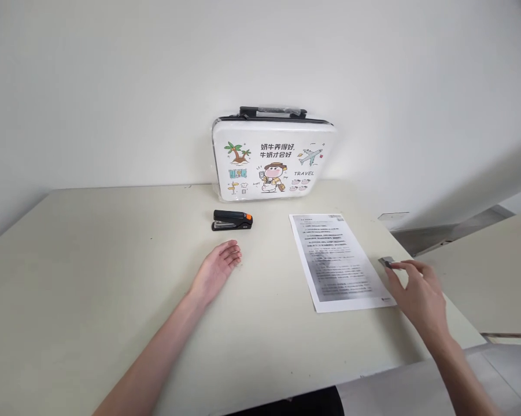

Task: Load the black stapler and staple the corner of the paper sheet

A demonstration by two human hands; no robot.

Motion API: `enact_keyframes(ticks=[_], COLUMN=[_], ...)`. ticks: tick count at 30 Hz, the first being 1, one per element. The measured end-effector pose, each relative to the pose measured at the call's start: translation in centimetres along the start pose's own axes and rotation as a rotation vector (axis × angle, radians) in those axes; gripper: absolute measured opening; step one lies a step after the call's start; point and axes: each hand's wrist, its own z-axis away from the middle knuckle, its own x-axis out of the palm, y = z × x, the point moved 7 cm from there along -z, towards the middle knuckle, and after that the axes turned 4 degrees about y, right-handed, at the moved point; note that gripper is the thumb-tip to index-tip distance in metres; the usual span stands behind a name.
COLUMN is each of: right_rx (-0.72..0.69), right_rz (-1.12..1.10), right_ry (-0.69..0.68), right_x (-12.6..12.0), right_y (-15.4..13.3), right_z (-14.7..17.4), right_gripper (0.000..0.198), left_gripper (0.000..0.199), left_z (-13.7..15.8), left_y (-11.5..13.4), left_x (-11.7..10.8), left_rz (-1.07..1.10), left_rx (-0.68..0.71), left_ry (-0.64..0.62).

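My left hand point(220, 267) rests on the table just in front of a black stapler point(232, 220) with an orange patch at one end. Its fingers are loosely curled and hold nothing, and a small gap separates them from the stapler. Over by the table's right side, my right hand point(420, 289) pinches a small grey, shiny piece point(385, 262) between thumb and fingertips. What kind of piece it is, I cannot make out. Beside that hand lies a printed sheet of paper point(338, 263), flat on the table, its lower right corner close to the wrist side of the hand.
A white case point(251, 130) with cartoon prints and a black handle stands upright against the wall at the back of the pale table point(91, 277). To the right of the table's edge, a pale panel point(494, 277) and the floor show.
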Motion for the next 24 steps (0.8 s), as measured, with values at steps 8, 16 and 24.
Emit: enact_keyframes(ticks=[8, 16, 24], right_rx=[0.064, -0.145, -0.292], right_rz=[-0.002, -0.247, -0.266], right_ry=[0.023, -0.129, -0.24], right_x=[1.4, 0.8, 2.9], right_y=[0.3, -5.6, -9.5], right_z=[0.1, 3.7, 6.7], right_gripper=[0.044, 0.036, 0.052], left_gripper=[0.018, 0.016, 0.015], left_z=[0.2, 0.1, 0.3], left_y=[0.2, 0.2, 0.5], left_x=[0.3, 0.5, 0.5], left_rz=[-0.014, -0.028, -0.02], left_rx=[-0.004, -0.001, 0.015], left_ry=[0.006, 0.002, 0.014])
